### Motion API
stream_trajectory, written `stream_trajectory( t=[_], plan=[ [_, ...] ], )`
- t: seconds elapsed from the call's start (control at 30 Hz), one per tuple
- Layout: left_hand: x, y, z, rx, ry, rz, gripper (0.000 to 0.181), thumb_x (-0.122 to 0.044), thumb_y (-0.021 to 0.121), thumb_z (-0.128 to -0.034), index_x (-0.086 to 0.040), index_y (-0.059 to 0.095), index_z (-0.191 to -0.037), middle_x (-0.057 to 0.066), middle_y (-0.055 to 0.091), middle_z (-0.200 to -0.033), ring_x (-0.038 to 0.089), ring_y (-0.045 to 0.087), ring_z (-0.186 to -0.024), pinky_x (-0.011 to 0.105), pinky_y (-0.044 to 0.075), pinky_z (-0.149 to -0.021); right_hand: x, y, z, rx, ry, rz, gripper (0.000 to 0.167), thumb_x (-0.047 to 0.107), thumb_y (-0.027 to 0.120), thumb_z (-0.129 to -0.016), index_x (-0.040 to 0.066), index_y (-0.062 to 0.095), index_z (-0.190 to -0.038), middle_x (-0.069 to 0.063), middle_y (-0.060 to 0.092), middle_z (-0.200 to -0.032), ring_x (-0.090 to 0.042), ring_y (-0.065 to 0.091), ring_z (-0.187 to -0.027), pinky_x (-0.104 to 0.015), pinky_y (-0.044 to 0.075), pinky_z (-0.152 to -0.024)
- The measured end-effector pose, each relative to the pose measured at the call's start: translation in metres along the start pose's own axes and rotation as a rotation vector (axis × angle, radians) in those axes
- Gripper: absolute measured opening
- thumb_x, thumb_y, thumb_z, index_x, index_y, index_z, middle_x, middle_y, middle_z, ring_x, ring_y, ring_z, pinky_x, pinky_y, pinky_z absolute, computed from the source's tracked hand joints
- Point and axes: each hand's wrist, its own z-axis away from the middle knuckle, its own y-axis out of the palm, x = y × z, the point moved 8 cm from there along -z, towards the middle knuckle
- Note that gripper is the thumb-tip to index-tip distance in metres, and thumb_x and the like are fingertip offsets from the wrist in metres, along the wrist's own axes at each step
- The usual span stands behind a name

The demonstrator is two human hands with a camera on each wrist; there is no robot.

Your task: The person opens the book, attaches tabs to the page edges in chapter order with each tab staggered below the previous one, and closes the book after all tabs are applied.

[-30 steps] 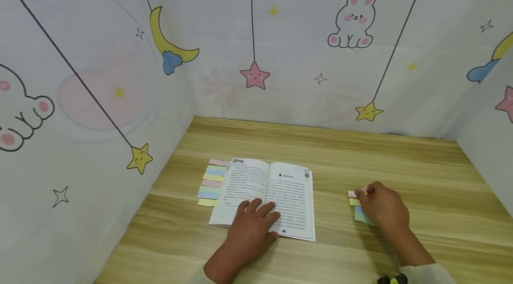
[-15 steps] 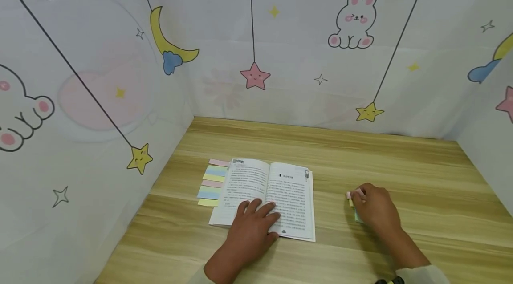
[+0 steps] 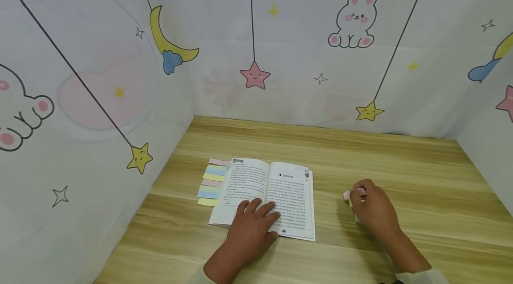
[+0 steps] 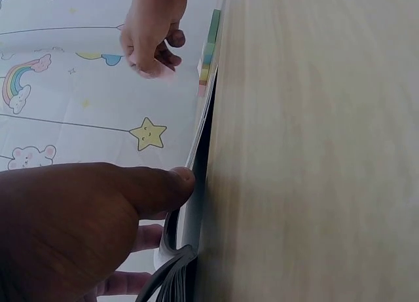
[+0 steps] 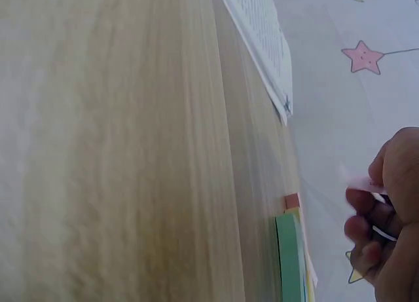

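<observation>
An open book (image 3: 288, 199) lies on the table, its printed pages facing up. My left hand (image 3: 254, 230) rests across its lower middle with the fingers spread; in the left wrist view the thumb lies along the page edge. To the right of the book, my right hand (image 3: 376, 208) pinches a pink sticky note (image 5: 360, 183) between thumb and index finger. Below that hand sits a stack of coloured sticky note pads (image 5: 289, 256), with green nearest in the right wrist view. The note is held above the stack, and the hand mostly hides the pads in the head view.
Several pink, blue, green and yellow sticky tabs (image 3: 210, 189) stick out from the book's left edge. The wooden table (image 3: 320, 146) is bounded by white cloth walls (image 3: 296, 97) with cartoon prints at the back and both sides.
My right hand has peeled up the pink sticky note and lifted it off the stack, shifting slightly left. The left hand and book have stayed put.
</observation>
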Motion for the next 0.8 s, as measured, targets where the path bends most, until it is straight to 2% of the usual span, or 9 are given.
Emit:
stream_trajectory(
  t=[0.07,0.2,0.3,0.37,0.43,0.53,0.63,0.8],
  plan=[
    [0.000,0.001,0.000,0.003,0.000,-0.002,0.047,-0.045,0.075,-0.0915,-0.029,0.067,-0.135,-0.005,0.056,-0.146,0.029,0.046,-0.137,0.056,0.033,-0.112,0.006,0.002,0.003,0.002,-0.020,-0.032,0.025,0.018,0.053,-0.104,0.002,0.063,-0.120,-0.011,0.070,-0.099,-0.021,0.061,-0.069,-0.033,0.047,-0.051],
    [0.000,0.001,-0.001,0.009,-0.004,-0.005,0.047,-0.045,0.075,-0.0915,-0.029,0.067,-0.135,-0.005,0.056,-0.146,0.030,0.046,-0.137,0.056,0.033,-0.112,0.020,0.014,0.008,0.059,-0.041,-0.087,0.025,0.014,0.056,-0.104,0.008,0.071,-0.123,-0.009,0.073,-0.107,-0.011,0.043,-0.052,-0.029,0.041,-0.046],
    [0.000,0.001,-0.001,0.013,-0.006,-0.003,0.047,-0.044,0.075,-0.0914,-0.029,0.067,-0.135,-0.005,0.056,-0.146,0.030,0.046,-0.137,0.057,0.032,-0.112,0.028,0.025,0.013,0.111,-0.031,-0.115,0.019,0.012,0.062,-0.100,0.012,0.077,-0.112,-0.006,0.074,-0.110,-0.010,0.058,-0.064,-0.029,0.050,-0.058],
    [0.000,0.002,-0.002,0.011,-0.006,-0.005,0.047,-0.044,0.075,-0.0912,-0.029,0.067,-0.135,-0.005,0.056,-0.146,0.030,0.046,-0.137,0.056,0.032,-0.112,0.031,0.033,0.016,0.154,-0.018,-0.110,0.012,0.013,0.067,-0.097,0.016,0.076,-0.105,0.000,0.074,-0.104,-0.014,0.066,-0.079,-0.034,0.055,-0.069],
    [-0.001,0.002,-0.002,0.009,-0.005,-0.009,0.047,-0.044,0.075,-0.0912,-0.029,0.068,-0.135,-0.005,0.056,-0.146,0.030,0.046,-0.137,0.056,0.032,-0.112,0.035,0.040,0.019,0.183,-0.022,-0.100,0.006,0.016,0.072,-0.095,0.019,0.075,-0.098,0.006,0.073,-0.098,-0.015,0.068,-0.093,-0.039,0.055,-0.079],
    [-0.001,0.003,-0.001,0.006,-0.005,-0.013,0.047,-0.045,0.075,-0.0909,-0.029,0.068,-0.134,-0.006,0.056,-0.146,0.030,0.046,-0.137,0.056,0.032,-0.112,0.038,0.051,0.023,0.234,-0.028,-0.080,0.007,0.019,0.076,-0.093,0.023,0.071,-0.092,0.012,0.070,-0.092,-0.011,0.063,-0.087,-0.039,0.053,-0.079],
    [-0.001,0.003,-0.001,0.005,-0.004,-0.016,0.047,-0.045,0.076,-0.0907,-0.029,0.068,-0.134,-0.006,0.056,-0.146,0.029,0.046,-0.137,0.055,0.032,-0.112,0.040,0.061,0.026,0.291,-0.042,-0.065,0.008,0.019,0.074,-0.095,0.025,0.069,-0.094,0.014,0.068,-0.093,-0.007,0.060,-0.084,-0.036,0.052,-0.076],
    [-0.001,0.003,-0.001,-0.001,-0.001,-0.020,0.047,-0.045,0.076,-0.0903,-0.030,0.068,-0.134,-0.006,0.056,-0.146,0.029,0.046,-0.137,0.056,0.032,-0.112,0.048,0.071,0.030,0.334,-0.102,-0.073,0.014,0.014,0.067,-0.100,0.027,0.072,-0.102,0.013,0.070,-0.105,-0.009,0.064,-0.099,-0.038,0.055,-0.084]
  ],
)
